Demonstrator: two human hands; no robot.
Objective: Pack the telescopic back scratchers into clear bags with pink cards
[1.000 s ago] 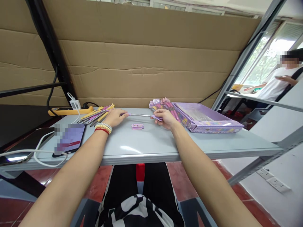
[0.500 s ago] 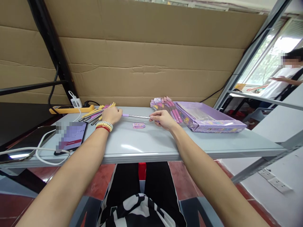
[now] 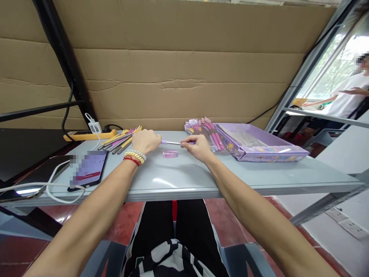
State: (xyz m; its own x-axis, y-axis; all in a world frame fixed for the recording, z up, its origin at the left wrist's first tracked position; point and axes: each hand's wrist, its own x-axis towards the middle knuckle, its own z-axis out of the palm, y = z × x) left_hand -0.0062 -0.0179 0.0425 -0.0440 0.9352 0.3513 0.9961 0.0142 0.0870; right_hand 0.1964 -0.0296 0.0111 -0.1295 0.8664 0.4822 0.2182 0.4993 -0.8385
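A slim purple-and-silver pen (image 3: 172, 142) is held level above the table between my two hands. My left hand (image 3: 146, 141) is closed around its purple end. At the silver end, the fingertips of my right hand (image 3: 197, 147) pinch it. Just below the pen a small purple printed packet (image 3: 170, 154) lies flat on the table. Beside my left wrist is a loose pile of yellow, pink and silver pens (image 3: 118, 141). Behind my right hand lie several pink pens in clear wrapping (image 3: 212, 134).
An open purple patterned box (image 3: 271, 153) with clear plastic inside sits at the right. On the left are a phone (image 3: 90, 169), a white cable (image 3: 52, 181) and a yellow power strip (image 3: 92, 135). Cardboard (image 3: 184, 69) backs the table; another person (image 3: 350, 92) is beyond the frame at right.
My left hand has moved right, towards my right hand, and less of the silver shaft shows between them. My right hand keeps its pinch with little movement.
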